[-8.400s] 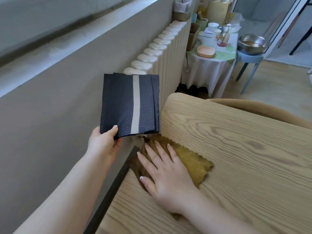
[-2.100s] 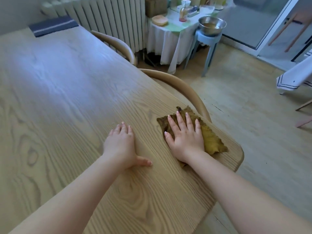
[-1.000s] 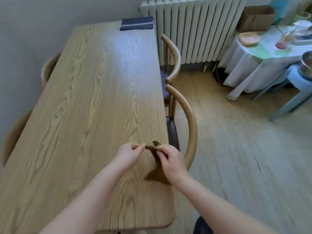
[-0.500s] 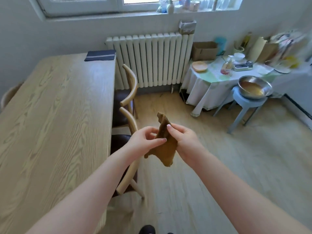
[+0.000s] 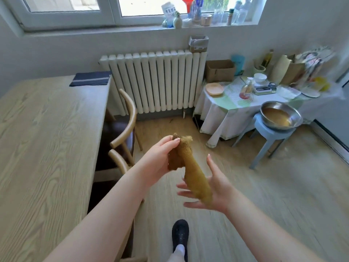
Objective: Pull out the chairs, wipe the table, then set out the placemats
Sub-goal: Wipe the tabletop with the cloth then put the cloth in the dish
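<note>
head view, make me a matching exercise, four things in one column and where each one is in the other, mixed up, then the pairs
Things:
1. brown cloth
2. folded placemats
3. steel bowl
4. peach plate

Places:
A. on the blue stool
B. far corner of the wooden table, beside the radiator
C. on the small table with the white cloth
D. gripped by the left hand, draped over the open right hand

Pairs: 1-D, 2-B, 3-A, 4-C

The right hand (image 5: 209, 188) let go its pinch on the cloth (image 5: 188, 165) and spread flat beneath the hanging end. The left hand (image 5: 160, 159) rose, bunching the top.
</note>
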